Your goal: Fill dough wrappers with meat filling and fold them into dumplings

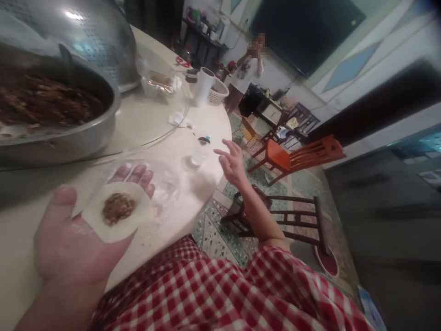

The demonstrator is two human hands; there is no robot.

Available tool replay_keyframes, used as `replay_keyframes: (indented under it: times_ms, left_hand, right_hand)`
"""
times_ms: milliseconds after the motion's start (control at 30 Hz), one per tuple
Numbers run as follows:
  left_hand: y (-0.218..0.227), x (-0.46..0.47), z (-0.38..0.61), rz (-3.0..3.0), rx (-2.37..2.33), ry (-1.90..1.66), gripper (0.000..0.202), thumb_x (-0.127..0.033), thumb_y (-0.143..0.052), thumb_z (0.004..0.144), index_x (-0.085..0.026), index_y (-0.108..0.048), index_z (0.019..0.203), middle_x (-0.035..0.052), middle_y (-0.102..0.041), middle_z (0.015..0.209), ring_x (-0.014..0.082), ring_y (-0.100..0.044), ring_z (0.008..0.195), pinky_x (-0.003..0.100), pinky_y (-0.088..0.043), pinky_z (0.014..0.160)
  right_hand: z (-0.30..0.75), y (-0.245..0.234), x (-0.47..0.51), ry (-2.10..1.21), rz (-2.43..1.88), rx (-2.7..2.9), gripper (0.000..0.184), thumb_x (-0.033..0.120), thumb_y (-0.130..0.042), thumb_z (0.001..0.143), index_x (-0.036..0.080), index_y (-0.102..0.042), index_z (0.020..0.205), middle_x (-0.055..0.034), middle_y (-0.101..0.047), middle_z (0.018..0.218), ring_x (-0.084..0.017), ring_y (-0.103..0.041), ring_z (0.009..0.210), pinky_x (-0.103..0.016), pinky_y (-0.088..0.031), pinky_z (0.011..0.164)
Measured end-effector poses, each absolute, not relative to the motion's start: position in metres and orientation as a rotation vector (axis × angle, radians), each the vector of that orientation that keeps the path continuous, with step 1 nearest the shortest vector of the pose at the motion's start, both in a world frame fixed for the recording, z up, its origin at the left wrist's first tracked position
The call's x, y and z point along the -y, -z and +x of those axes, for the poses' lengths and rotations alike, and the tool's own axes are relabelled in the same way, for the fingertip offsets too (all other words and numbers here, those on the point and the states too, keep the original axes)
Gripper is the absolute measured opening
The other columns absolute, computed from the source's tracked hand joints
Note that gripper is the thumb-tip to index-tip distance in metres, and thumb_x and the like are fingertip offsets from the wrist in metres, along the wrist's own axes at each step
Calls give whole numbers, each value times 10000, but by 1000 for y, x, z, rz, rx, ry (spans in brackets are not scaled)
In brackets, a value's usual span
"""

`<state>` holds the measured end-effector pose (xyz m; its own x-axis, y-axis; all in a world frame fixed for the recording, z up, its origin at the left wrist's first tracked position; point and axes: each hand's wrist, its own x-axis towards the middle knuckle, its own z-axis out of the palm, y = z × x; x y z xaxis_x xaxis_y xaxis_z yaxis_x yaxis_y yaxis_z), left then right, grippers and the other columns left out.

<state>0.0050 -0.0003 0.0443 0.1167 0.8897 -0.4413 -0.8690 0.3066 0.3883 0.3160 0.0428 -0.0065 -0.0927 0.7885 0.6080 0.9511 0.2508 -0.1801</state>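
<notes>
My left hand (74,239) lies palm up over the table's near edge and cradles a round dumpling wrapper (119,211) with a spoonful of dark meat filling (118,208) in its middle. The fingers show past the wrapper's far edge. My right hand (231,161) hovers open beyond the table's right edge, fingers spread, holding nothing. It is close to a small clear cup (199,154) on the table. A big metal basin (58,138) of brown filling stands at the left, with a spoon handle (67,62) sticking out of it.
A perforated metal dome cover (93,37), a clear plastic box (158,82), a white cup (203,85) and a white basket (217,94) stand further back on the round white table (155,119). An orange chair (299,156) and a dark wooden chair (289,216) stand at right. A person (250,69) stands far off.
</notes>
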Motion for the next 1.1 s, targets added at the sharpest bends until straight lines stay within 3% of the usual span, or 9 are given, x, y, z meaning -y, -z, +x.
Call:
replay_keyframes:
  times_ms: [133,233,400,533,667,767,900,1000,1100]
  left_hand:
    - [-45,9,17,19,-680,-1257,577,-415,-387,979,-95,-503,1445,190,-705,1276,340,-683,1169,492,-556,908]
    - [-52,12,23,-65,-759,-1246,539,-404,-357,993,-154,-533,1437,153,-721,1263,319,-689,1162,482,-538,946]
    - [-63,14,31,-124,-816,-1249,538,-394,-327,996,-152,-549,1423,155,-754,1183,305,-714,1116,478,-522,976]
    - [-57,15,32,-61,-810,-1264,568,-412,-350,984,-78,-558,1393,204,-755,1146,326,-745,1030,501,-530,956]
    - [-50,16,29,-20,-747,-1277,569,-406,-374,984,-59,-536,1404,223,-741,1173,330,-742,1040,526,-519,988]
    - [-53,16,27,-64,-764,-1257,588,-413,-331,993,-43,-534,1402,240,-724,1203,348,-726,1076,565,-490,1025]
    - [-57,19,24,-22,-703,-1235,647,-504,-347,981,-43,-541,1391,249,-707,1235,353,-706,1123,514,-550,980]
    - [-59,22,21,-58,-703,-1220,650,-524,-339,983,-64,-540,1395,234,-715,1228,339,-697,1149,497,-555,980]
    - [-57,26,17,-74,-720,-1190,649,-535,-330,986,-79,-542,1396,231,-698,1264,367,-629,1250,566,-504,1032]
  right_hand:
    - [312,23,-60,204,-1790,2067,459,502,-335,1041,315,-721,1205,-22,-429,1591,-274,-303,1515,-579,-269,1220]
    - [304,23,-76,126,-1867,2096,456,514,-351,1036,318,-693,1265,-31,-348,1644,-303,-230,1552,-607,-228,1232]
    - [303,20,-99,21,-1917,2153,452,525,-353,1031,332,-732,1185,-4,-336,1652,-338,-199,1563,-665,-178,1233]
    - [307,22,-107,-28,-1869,2177,460,530,-354,1024,323,-758,1099,3,-387,1627,-345,-195,1562,-677,-151,1235]
    - [313,13,-99,-6,-1768,2001,545,547,-283,1024,295,-765,1058,-16,-443,1590,-340,-229,1547,-685,-159,1227]
    - [306,-2,-75,64,-1581,1851,644,506,-152,1035,277,-739,1168,-46,-467,1566,-302,-279,1528,-625,-224,1233]
    - [269,-14,-34,32,-1254,1990,649,454,-93,1032,339,-699,1234,34,-452,1570,-220,-302,1524,-543,-300,1230]
    - [233,-15,-18,58,-1103,2226,535,543,-228,997,415,-712,1184,110,-442,1568,-211,-215,1558,-539,-245,1258]
    - [207,-15,-19,117,-984,2496,456,622,-471,896,453,-666,1271,110,-435,1575,-238,-129,1583,-493,-148,1292]
